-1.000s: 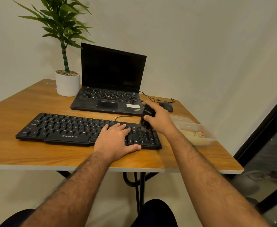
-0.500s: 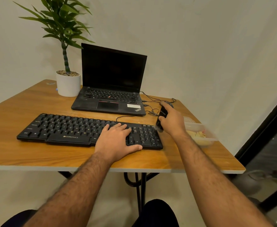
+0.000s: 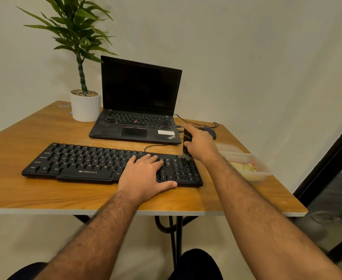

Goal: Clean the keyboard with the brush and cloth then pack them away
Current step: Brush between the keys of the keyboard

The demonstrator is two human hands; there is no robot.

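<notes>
A black keyboard (image 3: 89, 162) lies across the wooden table (image 3: 24, 190). My left hand (image 3: 146, 174) rests flat on its right half, fingers spread, holding the board down. My right hand (image 3: 201, 145) is closed around a small black brush (image 3: 187, 139), held upright above the keyboard's far right corner, bristles blurred at the number pad. A clear plastic container (image 3: 247, 164) at the table's right edge holds a yellow cloth (image 3: 243, 167); my right forearm crosses in front of part of it.
An open black laptop (image 3: 137, 110) stands behind the keyboard, with a potted plant (image 3: 84, 104) to its left. A black mouse (image 3: 210, 131) and cables lie behind my right hand. The container's lid (image 3: 226, 147) lies next to the container.
My right hand with the brush swept from the number pad out to the right, then came back to the keyboard's far right corner. My left hand stayed put.
</notes>
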